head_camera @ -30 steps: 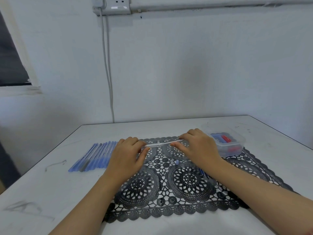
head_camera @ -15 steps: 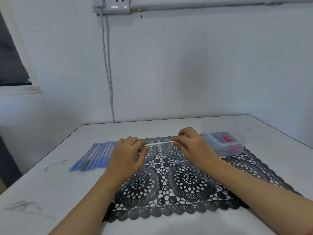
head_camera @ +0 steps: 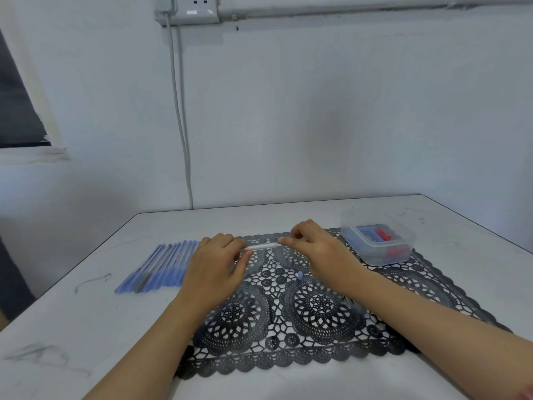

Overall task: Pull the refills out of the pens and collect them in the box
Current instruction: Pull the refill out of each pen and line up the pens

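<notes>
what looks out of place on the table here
One small blue cap lies loose on the black lace mat, near the right hand, apart from both the row of pens and the box. A thin bent strand also lies stray on the table, left of the pens.

A plain, sparsely fitted workroom is showing: a surface-mounted socket (head_camera: pixel 199 10) is dropping a cable (head_camera: pixel 184 145) down a painted wall (head_camera: pixel 317 111) behind a scuffed white table (head_camera: pixel 86 327).
</notes>
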{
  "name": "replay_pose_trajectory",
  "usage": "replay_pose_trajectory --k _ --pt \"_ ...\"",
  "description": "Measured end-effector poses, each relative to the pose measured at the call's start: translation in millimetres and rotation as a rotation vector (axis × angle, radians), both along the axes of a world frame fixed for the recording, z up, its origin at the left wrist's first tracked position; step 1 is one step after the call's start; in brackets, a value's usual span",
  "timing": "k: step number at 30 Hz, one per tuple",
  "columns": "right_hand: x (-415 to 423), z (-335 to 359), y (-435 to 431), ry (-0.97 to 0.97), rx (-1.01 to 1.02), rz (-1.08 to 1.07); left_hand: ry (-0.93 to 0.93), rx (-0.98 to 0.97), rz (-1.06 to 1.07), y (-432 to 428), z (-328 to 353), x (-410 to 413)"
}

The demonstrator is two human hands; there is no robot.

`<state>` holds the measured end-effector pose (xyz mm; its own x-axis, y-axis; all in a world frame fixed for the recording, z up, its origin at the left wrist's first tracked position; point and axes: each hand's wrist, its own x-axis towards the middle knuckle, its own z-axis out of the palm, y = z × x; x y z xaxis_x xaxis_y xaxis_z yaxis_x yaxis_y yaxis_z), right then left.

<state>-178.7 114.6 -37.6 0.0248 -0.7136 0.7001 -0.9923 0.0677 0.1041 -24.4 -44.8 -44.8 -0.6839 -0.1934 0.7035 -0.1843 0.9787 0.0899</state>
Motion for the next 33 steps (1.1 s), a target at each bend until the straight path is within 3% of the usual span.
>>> replay_pose_trajectory --k 16,33 --pt "6.0 3.5 2.6 -0.325 0.02 0.197 -0.01 -0.019 -0.05 4.9 1.8 -1.1" --pt "-0.1 -2.9 -1.5 -0.376 0.032 0.208 -0.056 -0.003 -0.115 5.0 0.6 0.0"
